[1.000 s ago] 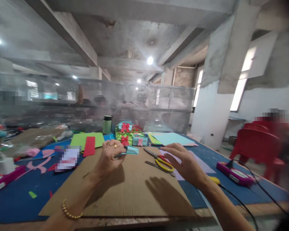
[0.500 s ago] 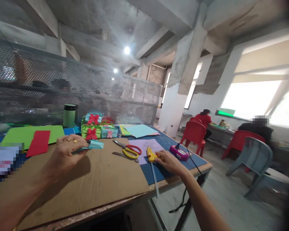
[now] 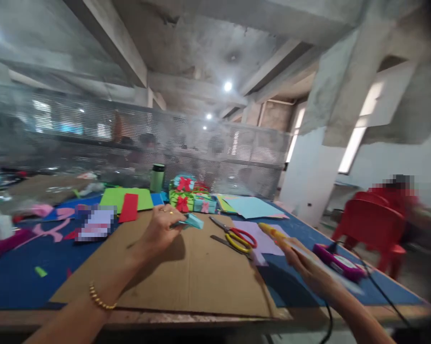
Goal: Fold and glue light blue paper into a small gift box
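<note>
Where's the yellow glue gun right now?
Head view, right of centre: the yellow glue gun is in the right hand, between the scissors and the purple box.

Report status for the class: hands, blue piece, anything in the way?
Left hand gripping light-blue piece over cardboard. Right hand holding yellow glue gun. Possibly in the way: scissors, lying between hands.

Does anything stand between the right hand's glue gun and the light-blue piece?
Nothing visible stands between the glue gun in the right hand and the light-blue piece in the left hand; scissors lie lower, partly on cardboard.
</note>
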Motion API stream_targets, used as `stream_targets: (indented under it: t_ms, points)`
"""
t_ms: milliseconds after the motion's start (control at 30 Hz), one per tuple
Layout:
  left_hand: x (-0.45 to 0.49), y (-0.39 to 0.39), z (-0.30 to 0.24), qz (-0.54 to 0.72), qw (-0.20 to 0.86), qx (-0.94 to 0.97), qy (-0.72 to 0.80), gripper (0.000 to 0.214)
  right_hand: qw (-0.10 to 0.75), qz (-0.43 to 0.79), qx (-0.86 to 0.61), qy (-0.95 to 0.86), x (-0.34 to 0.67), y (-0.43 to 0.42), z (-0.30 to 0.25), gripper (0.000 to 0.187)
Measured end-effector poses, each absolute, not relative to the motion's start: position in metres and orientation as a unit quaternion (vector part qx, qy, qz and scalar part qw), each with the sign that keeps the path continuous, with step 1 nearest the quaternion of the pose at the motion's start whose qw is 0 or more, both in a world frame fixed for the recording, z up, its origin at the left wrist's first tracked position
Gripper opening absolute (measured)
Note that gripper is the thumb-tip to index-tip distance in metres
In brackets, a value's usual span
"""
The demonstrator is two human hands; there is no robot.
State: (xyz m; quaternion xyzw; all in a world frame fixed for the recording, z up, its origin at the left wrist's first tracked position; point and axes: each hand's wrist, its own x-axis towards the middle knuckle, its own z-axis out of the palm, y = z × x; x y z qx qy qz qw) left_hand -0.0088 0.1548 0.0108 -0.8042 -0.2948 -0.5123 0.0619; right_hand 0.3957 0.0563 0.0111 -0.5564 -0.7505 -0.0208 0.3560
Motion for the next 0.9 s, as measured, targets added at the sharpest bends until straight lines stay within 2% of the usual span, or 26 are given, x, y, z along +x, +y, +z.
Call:
stream_targets:
  t_ms: [100,233,600,900]
  points:
    - [-0.007,0.156,0.012,-0.495,0.044,-0.813,-0.303,0.012,0.396,0.093,-0.517,-0.753,0.367,0.047,0.020,0.051]
    - [-0.007,0.158,0.010,-0.503,0.031,-0.810,-0.299,0.014,0.411,0.155,-0.493,-0.751,0.331,0.029,0.024,0.050]
    - [-0.006,0.156,0.010,-0.480,-0.010,-0.829,-0.289,0.020,0.318,0.178,-0.499,-0.786,0.286,0.043,0.029,0.058]
    - [-0.005,0.154,0.010,-0.485,0.019,-0.830,-0.274,0.014,0.321,0.204,-0.485,-0.787,0.276,0.063,0.025,0.057]
